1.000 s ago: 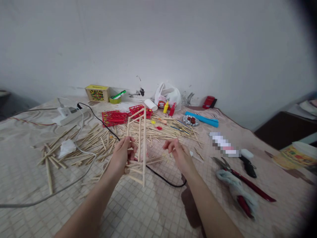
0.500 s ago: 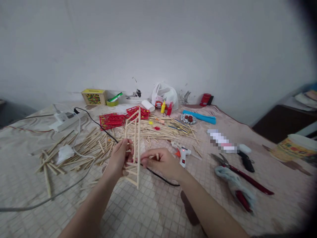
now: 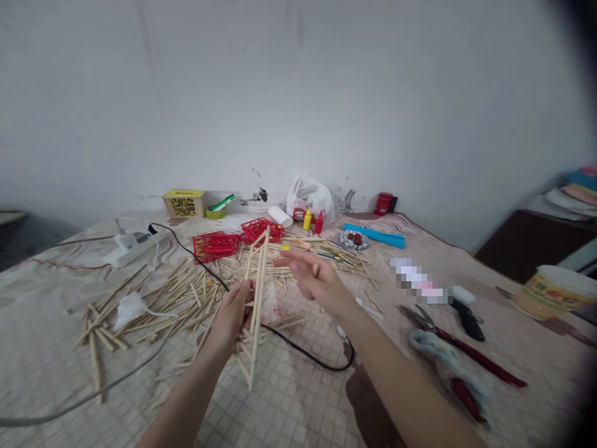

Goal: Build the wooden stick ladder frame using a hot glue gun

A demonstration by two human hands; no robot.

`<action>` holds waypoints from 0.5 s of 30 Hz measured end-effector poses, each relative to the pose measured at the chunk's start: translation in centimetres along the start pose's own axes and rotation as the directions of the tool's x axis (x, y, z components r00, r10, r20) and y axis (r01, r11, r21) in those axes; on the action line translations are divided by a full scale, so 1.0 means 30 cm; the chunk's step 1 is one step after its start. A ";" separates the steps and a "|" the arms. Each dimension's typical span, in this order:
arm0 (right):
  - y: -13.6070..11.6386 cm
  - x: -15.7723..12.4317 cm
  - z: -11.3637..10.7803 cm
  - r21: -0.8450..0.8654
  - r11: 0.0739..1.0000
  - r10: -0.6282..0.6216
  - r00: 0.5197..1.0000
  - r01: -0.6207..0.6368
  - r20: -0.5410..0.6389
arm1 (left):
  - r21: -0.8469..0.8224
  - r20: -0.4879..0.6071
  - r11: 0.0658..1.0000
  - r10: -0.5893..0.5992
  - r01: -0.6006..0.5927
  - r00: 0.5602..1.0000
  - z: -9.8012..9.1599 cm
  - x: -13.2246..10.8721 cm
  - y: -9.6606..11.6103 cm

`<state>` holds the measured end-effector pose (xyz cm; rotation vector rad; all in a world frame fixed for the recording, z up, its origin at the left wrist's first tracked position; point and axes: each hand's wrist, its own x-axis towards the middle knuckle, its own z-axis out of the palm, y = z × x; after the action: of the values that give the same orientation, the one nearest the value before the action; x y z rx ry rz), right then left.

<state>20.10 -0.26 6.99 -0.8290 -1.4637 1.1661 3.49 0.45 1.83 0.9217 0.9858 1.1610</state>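
My left hand (image 3: 236, 311) is closed around a frame of pale wooden sticks (image 3: 260, 292), held tilted above the table; part of the frame is hidden by the fingers. To the right of the frame, my right hand (image 3: 317, 280) is raised with the forefinger stretched toward the loose sticks. The pale end of a short wooden stick (image 3: 316, 269) shows between its fingers. Behind the right wrist, the white glue gun (image 3: 368, 308) is mostly hidden. A black cable (image 3: 310, 351) loops beneath both hands.
Loose wooden sticks (image 3: 172, 305) cover the table's left and middle. Red stick panels (image 3: 217, 246), paint bottles (image 3: 308, 219) and a white plastic bag (image 3: 310, 196) stand behind. A power strip (image 3: 135, 249) is at left; red-handled shears (image 3: 466, 348) and a tub (image 3: 555, 292) lie right.
My right hand has moved up and away from the frame, its forefinger now stretched out. The frame in my left hand has tilted and sits slightly lower. The view has shifted upward.
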 end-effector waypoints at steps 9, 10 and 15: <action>0.002 0.047 0.019 0.205 0.966 0.131 0.982 -0.158 0.139 | 0.132 -0.014 0.987 0.093 -0.091 0.996 -0.030 0.024 -0.028; -0.001 0.044 0.014 0.208 0.963 0.145 0.979 -0.172 0.141 | 0.135 -0.012 0.987 0.095 -0.092 0.995 -0.030 0.024 -0.029; -0.010 0.046 -0.021 0.264 0.955 0.141 0.990 -0.138 0.008 | 0.147 -0.008 0.984 0.099 -0.097 0.995 -0.032 0.022 -0.026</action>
<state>20.45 1.09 7.69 -0.7602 -1.2214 1.4259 2.87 1.03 0.71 1.0899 1.0588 1.1912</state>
